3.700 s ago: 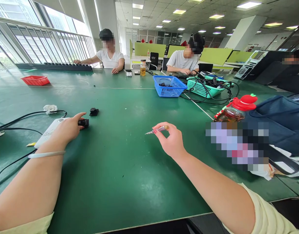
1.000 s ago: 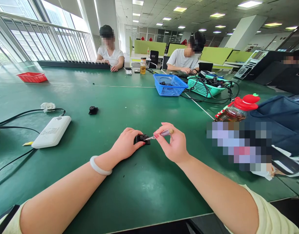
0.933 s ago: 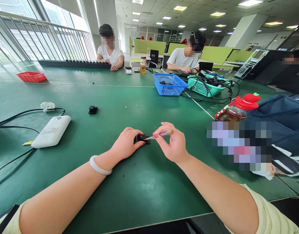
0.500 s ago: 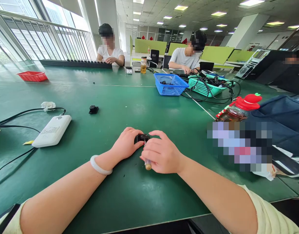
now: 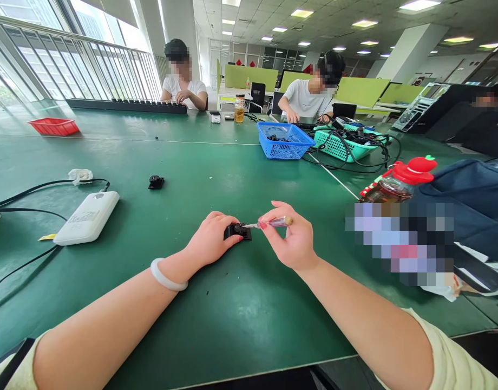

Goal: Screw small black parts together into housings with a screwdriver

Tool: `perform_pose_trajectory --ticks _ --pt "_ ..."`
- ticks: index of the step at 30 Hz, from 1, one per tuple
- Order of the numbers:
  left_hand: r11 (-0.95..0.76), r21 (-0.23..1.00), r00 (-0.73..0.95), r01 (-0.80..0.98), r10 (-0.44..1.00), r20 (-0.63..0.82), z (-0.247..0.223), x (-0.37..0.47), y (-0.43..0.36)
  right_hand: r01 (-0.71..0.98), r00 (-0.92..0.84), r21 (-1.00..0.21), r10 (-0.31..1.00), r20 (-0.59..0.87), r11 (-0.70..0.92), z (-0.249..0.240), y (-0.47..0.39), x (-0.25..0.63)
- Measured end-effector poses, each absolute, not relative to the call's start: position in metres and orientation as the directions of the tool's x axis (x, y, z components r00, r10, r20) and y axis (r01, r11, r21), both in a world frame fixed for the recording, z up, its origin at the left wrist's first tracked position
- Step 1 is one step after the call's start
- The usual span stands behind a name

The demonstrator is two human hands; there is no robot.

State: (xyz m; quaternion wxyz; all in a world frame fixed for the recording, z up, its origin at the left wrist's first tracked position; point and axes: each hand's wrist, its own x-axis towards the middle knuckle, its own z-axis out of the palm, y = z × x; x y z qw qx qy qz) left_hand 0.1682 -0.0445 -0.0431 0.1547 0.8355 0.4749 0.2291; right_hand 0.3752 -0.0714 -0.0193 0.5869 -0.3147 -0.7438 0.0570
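A small black plastic part (image 5: 244, 233), squarish at its base, rests on the green table (image 5: 249, 319). My left hand (image 5: 210, 238) is closed on it from the left, thumb in front and fingers behind, so some of it is hidden. Between thumb and fingers of my right hand (image 5: 294, 238) is a screwdriver (image 5: 278, 222) with a clear handle. Its shaft points left, and the tip is at the top of the black part; whether it touches I cannot tell. Farther back on the left sits a similar black part (image 5: 156, 182).
A white power bank (image 5: 87, 219) with black cables lies left. Red (image 5: 54, 128), blue (image 5: 284, 142) and teal baskets (image 5: 340, 147) stand farther back, the teal one full of cables. A red-lidded bottle (image 5: 397, 184) and dark bag (image 5: 472, 203) are right. Two people sit opposite.
My right hand has moved right and turned. The screwdriver has swung from pointing away from me to lying sideways, handle to the right. My left hand stays in place.
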Motion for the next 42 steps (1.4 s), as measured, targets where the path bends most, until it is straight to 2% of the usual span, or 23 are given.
perform_pose_trajectory --ticks 4,9,11,15,20,23,30,32,37,42 --pt "-0.504 0.477 0.442 0.720 0.863 0.245 -0.043 0.169 -0.044 0.438 -0.206 -0.363 0.485 0.850 0.822 -0.020 -0.071 0.372" --pt "-0.503 0.471 0.442 0.725 0.864 0.242 -0.042 0.169 -0.046 0.421 -0.340 -0.176 0.334 0.879 0.890 -0.015 -0.078 0.370" --pt "-0.500 0.473 0.443 0.725 0.865 0.236 -0.041 0.169 -0.046 0.400 -0.327 -0.184 0.328 0.886 0.898 -0.013 -0.080 0.370" --pt "-0.491 0.482 0.437 0.725 0.870 0.229 -0.041 0.170 -0.046 0.402 -0.281 -0.269 0.397 0.874 0.875 -0.013 -0.081 0.371" --pt "-0.492 0.488 0.437 0.721 0.869 0.232 -0.040 0.170 -0.047 0.419 -0.300 -0.258 0.401 0.866 0.871 -0.013 -0.080 0.370" --pt "-0.486 0.491 0.433 0.723 0.872 0.228 -0.039 0.170 -0.047 0.408 -0.366 -0.166 0.328 0.871 0.898 -0.016 -0.081 0.368" --pt "-0.498 0.477 0.434 0.724 0.867 0.245 -0.040 0.170 -0.047 0.349 -0.612 0.157 0.098 0.784 0.924 -0.025 -0.082 0.360" --pt "-0.496 0.481 0.436 0.723 0.868 0.239 -0.040 0.170 -0.047 0.354 -0.604 0.169 0.087 0.792 0.920 -0.025 -0.081 0.361" --pt "-0.492 0.486 0.432 0.723 0.870 0.239 -0.038 0.170 -0.048 0.388 -0.520 0.101 0.128 0.844 0.916 -0.024 -0.080 0.363" --pt "-0.491 0.486 0.435 0.723 0.870 0.233 -0.039 0.170 -0.048 0.374 -0.589 0.188 0.076 0.805 0.908 -0.024 -0.082 0.360"
